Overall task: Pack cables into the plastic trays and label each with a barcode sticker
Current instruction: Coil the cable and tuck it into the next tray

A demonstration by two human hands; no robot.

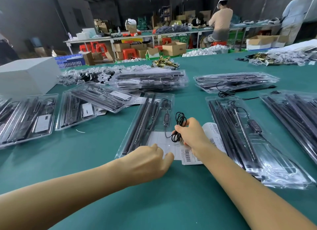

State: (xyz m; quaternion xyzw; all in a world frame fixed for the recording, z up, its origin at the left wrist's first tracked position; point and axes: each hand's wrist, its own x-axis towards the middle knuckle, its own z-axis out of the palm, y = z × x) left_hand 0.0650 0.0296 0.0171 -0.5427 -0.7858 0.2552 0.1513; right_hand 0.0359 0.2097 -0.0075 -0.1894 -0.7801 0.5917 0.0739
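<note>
A clear plastic tray lies in front of me on the green table, with long black bars in its left side and a small black controller in its middle. My right hand grips a coiled black cable over the tray's near right part. A strip of barcode stickers lies under and beside that hand. My left hand pinches the near edge of a white sheet at the tray's near end.
Packed trays lie to the right, far right, left and behind. A white box stands at the far left. Bagged small parts and brass pieces lie at the back. People work at a far bench.
</note>
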